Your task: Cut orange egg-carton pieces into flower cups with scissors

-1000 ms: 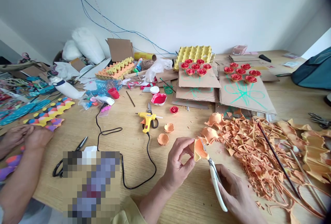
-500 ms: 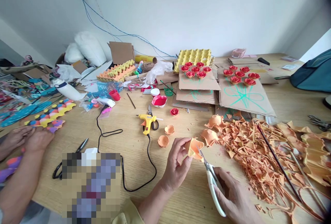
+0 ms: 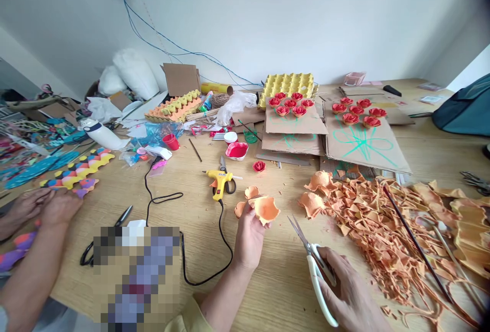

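Note:
My left hand point(image 3: 249, 240) holds an orange egg-carton cup point(image 3: 265, 210) with a scalloped, petal-like rim, its hollow facing me. Behind it, two smaller orange cups point(image 3: 251, 192) sit on the table, one partly hidden by my fingers. My right hand point(image 3: 346, 286) grips white-handled scissors point(image 3: 314, 270), blades slightly apart and clear of the cup. Two uncut-looking orange cups point(image 3: 312, 204) lie beyond the scissors, beside a heap of orange carton scraps point(image 3: 367, 219). A single red-painted paper rose point(image 3: 259, 166) stands further back.
A yellow glue gun point(image 3: 221, 184) with its cord lies left of my left hand, by black scissors. Behind are a dish of red paint point(image 3: 237, 151) and cardboard sheets point(image 3: 360, 143) bearing red roses. At left, another person's hands point(image 3: 57, 207) work on painted carton strips point(image 3: 82, 168).
My left hand has moved left with the cup, away from the scissors, and turned its hollow toward me. The scissors, earlier at the cup's edge, now stand apart from it.

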Available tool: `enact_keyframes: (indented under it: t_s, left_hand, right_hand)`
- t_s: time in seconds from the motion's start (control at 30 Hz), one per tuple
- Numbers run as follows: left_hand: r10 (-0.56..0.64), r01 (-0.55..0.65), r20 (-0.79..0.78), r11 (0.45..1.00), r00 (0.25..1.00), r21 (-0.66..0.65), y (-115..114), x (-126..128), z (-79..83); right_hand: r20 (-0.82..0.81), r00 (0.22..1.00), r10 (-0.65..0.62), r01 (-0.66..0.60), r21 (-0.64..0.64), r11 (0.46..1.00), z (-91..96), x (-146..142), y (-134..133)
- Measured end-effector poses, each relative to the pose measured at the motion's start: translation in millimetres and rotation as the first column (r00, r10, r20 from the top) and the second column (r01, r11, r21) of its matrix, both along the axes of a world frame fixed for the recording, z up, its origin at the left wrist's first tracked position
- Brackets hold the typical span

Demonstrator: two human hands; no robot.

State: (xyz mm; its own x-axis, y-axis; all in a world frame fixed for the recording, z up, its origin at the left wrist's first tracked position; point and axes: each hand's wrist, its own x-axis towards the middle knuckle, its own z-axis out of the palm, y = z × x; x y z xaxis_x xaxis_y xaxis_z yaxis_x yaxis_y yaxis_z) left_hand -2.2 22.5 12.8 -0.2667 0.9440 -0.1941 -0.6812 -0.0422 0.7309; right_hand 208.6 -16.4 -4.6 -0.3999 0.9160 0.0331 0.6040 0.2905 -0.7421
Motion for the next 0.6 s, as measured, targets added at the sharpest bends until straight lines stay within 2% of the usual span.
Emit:
enact_keyframes:
  t_s: [0.17, 0.27, 0.47, 0.6]
  left_hand:
    - [-0.178, 0.182, 0.115, 0.983, 0.977, -0.029, -0.7, 0.5, 2.4]
    - [-0.244, 0.255, 0.162, 0.966, 0.956, -0.050, -1.4, 1.6, 2.1]
    - [-0.261, 0.269, 0.127, 0.961, 0.957, -0.059, -2.0, 4.1, 1.8]
    - [-0.263, 0.273, 0.120, 0.960, 0.957, -0.068, -4.4, 5.3, 2.5]
  right_hand:
    - [-0.008, 1.000, -0.009, 0.009, -0.031, 0.999, -0.5, 1.5, 0.7]
    - [0.004, 1.000, -0.006, 0.006, -0.056, 0.998, -0.4, 2.3, 0.2]
    - [-0.005, 0.999, 0.033, -0.033, -0.061, 0.998, 2.6, 0.8, -0.7]
    - [0.010, 0.999, 0.048, -0.048, -0.006, 0.999, 1.6, -0.5, -1.4]
